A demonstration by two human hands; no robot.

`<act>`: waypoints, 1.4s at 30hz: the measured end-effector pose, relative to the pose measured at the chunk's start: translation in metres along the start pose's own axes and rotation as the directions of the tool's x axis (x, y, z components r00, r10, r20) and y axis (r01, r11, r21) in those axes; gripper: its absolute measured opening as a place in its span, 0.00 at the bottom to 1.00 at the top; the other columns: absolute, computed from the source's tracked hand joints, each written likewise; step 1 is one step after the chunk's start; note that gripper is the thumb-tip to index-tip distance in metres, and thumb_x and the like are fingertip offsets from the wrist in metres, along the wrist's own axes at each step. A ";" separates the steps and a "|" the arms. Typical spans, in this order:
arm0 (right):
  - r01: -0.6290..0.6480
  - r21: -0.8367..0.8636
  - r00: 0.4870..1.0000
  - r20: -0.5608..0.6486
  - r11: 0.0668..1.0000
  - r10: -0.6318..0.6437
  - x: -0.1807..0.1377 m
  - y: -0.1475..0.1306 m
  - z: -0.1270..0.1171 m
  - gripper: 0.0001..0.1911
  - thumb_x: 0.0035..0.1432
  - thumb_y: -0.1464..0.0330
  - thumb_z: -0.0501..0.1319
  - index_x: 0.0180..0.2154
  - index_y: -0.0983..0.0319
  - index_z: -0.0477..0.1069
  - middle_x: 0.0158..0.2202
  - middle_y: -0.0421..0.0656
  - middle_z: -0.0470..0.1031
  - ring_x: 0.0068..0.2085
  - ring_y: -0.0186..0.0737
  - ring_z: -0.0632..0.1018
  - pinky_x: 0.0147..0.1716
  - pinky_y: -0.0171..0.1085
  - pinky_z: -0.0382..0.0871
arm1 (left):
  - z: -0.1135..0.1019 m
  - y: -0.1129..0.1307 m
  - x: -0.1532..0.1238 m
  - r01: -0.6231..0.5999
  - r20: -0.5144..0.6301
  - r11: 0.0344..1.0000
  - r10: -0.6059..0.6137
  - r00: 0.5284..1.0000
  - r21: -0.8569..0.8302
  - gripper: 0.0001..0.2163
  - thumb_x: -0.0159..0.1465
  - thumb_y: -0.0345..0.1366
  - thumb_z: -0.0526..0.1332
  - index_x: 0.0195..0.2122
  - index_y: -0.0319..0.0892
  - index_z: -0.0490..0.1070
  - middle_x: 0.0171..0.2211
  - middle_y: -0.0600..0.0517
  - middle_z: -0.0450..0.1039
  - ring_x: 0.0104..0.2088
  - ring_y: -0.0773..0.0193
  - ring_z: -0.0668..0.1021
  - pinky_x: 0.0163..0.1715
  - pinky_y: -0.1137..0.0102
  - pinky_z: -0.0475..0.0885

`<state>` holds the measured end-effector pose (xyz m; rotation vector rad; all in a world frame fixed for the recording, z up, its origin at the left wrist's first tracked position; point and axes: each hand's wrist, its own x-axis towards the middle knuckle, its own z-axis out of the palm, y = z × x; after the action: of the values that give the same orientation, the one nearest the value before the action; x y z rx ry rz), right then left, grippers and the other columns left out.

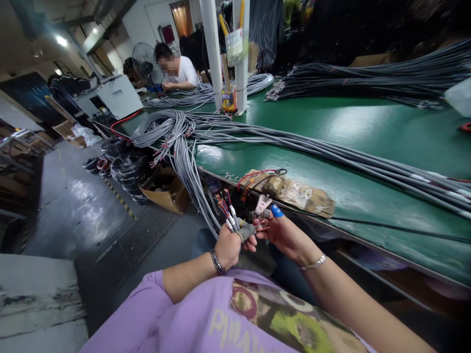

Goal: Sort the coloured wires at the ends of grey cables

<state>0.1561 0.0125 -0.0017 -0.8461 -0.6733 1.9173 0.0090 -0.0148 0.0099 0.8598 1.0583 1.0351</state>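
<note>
My left hand (227, 249) is closed around a bunch of grey cables (206, 198), their stripped ends pointing up. Thin coloured wires (222, 206) fan out of these ends, some above white sleeves. Grey wraps cover some fingertips. Close beside it, my right hand (289, 240) has its fingers pinched at the fine red and green wires (260, 226) of one cable end. Blue tape (276, 211) covers one of its digits. A pale pink clip (262, 204) sits just above these fingers; whether they touch it is unclear.
A worn wooden block (294, 191) with red and black leads lies at the edge of the green table (360, 196). Long grey cables (279, 137) stretch across it; dark cable bundles (368, 81) lie behind. A white post (241, 63) stands there. Another person (180, 71) sits beyond. A cardboard box (165, 191) is below.
</note>
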 end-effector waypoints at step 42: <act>0.279 -0.104 0.951 -0.108 0.955 -0.289 0.019 0.001 0.002 0.23 0.48 0.45 0.63 0.24 0.60 0.74 0.21 0.40 0.72 0.22 0.36 0.69 0.23 0.36 0.64 | 0.009 0.013 0.013 0.100 0.060 0.995 -0.100 0.993 0.012 0.15 0.49 0.46 0.66 0.24 0.37 0.68 0.16 0.51 0.70 0.14 0.70 0.70 0.15 0.76 0.56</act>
<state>0.1475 0.0285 -0.0064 -0.8632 -0.7647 1.5744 0.0162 0.0010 0.0205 0.8324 1.0452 0.9153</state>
